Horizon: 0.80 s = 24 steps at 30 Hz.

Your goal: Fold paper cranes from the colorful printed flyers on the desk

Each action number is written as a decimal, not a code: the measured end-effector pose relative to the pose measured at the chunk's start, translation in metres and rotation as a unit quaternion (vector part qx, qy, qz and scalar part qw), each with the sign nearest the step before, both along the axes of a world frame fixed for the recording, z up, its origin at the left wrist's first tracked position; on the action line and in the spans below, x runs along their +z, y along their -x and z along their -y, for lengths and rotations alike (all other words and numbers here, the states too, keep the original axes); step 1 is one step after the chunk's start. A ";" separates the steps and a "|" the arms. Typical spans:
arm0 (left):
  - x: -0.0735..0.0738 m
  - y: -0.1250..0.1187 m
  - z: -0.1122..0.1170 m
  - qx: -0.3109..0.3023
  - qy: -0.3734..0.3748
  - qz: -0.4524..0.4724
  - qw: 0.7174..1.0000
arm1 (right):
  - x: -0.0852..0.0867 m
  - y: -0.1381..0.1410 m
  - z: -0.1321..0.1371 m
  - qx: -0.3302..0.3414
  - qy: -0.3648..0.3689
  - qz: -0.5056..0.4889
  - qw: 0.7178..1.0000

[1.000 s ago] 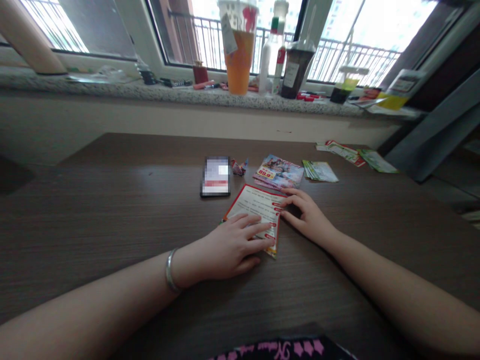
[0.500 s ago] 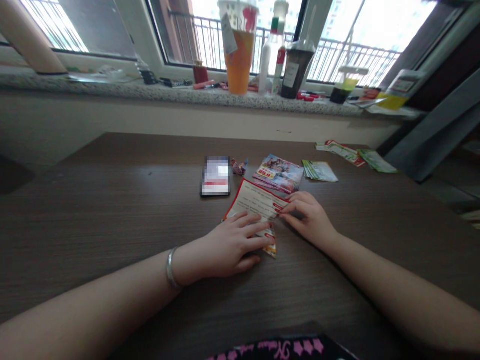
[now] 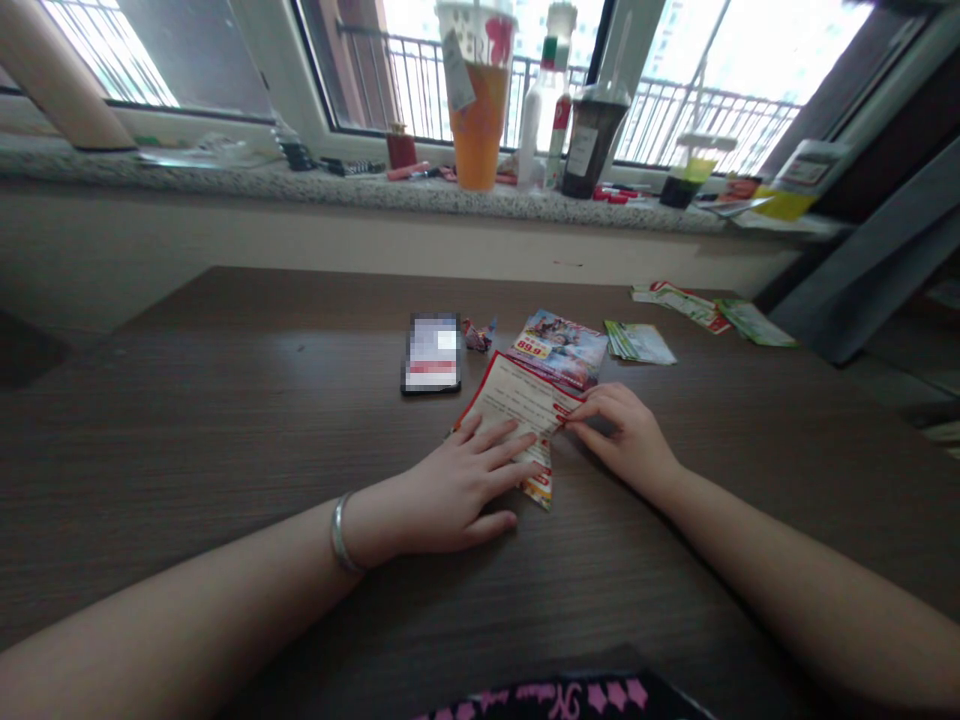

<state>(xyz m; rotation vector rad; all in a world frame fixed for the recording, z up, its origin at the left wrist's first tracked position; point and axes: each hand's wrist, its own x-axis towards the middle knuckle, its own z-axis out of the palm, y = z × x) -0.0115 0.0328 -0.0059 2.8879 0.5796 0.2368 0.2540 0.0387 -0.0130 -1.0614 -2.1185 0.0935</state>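
A folded printed leaflet (image 3: 517, 396), cream with a red border and lines of text, lies on the dark wooden table (image 3: 225, 420). My left hand (image 3: 472, 488), with a silver bangle at the wrist, rests flat on its lower part, fingers spread. The leaflet's right corner is pinched between the thumb and fingers of my right hand (image 3: 626, 430). Just beyond it are a stack of colourful flyers (image 3: 559, 348) marked 89.9 and a small crumpled wrapper (image 3: 478, 335). Left of the wrapper lies a phone (image 3: 432, 355), its screen blurred out.
Green-and-white paper slips (image 3: 640, 343) and more folded papers (image 3: 754, 323) lie at the table's back right. On the stone windowsill (image 3: 337, 188) stand a tall orange drink cup (image 3: 478, 120), a clear bottle (image 3: 538, 120), a dark drink cup (image 3: 592, 145) and small items.
The leaflet's upper part has turned slightly to the right, its top corner now against the flyers. My left hand's fingers have spread a little and shifted on the paper. The right hand keeps its pinch.
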 end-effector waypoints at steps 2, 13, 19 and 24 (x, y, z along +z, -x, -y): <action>0.001 0.000 -0.001 -0.002 0.006 -0.009 1.000 | 0.000 0.000 0.000 -0.004 0.010 -0.007 1.000; -0.001 0.001 -0.002 0.020 -0.004 -0.013 1.000 | -0.002 0.008 0.010 -0.029 0.037 -0.052 0.998; -0.001 0.001 -0.002 0.032 -0.002 -0.019 0.999 | -0.001 0.011 0.013 -0.007 0.050 -0.043 0.998; 0.004 0.000 -0.002 0.029 -0.001 -0.041 0.999 | 0.002 0.012 0.017 0.039 0.057 -0.020 0.997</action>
